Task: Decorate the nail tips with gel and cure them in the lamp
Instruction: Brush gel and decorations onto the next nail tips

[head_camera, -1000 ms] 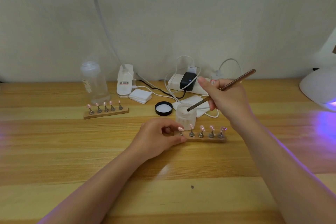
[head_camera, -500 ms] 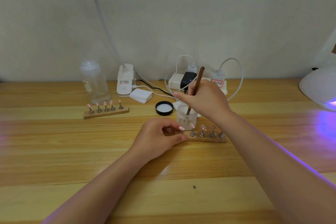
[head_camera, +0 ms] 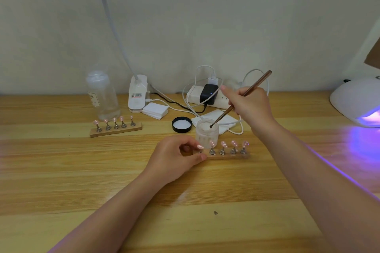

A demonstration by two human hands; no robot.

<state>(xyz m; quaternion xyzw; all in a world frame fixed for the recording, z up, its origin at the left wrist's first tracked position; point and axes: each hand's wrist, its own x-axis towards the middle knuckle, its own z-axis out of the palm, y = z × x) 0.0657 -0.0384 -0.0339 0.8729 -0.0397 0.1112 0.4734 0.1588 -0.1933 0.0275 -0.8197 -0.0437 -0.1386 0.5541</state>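
A wooden strip [head_camera: 228,156] with several pink nail tips [head_camera: 223,144] on metal stands lies mid-table. My left hand [head_camera: 176,158] pinches its left end, fingers curled around the leftmost stand. My right hand [head_camera: 251,107] grips a brown brush [head_camera: 249,90], tilted, its tip at the rim of a small open frosted jar [head_camera: 206,131] just behind the strip. The jar's black lid [head_camera: 182,124] lies to its left. The white curing lamp [head_camera: 357,101] glows purple at the right edge.
A second strip of nail tips [head_camera: 116,127] sits at the left before a clear bottle [head_camera: 102,95]. White pads [head_camera: 155,110], a clip lamp base [head_camera: 137,93], a power strip [head_camera: 207,95] with cables and a white wipe [head_camera: 223,121] crowd the back.
My right hand has tipped the brush from upright in the jar to a slant and moved back right; its tip now sits at the jar's rim. My left hand has stayed put.
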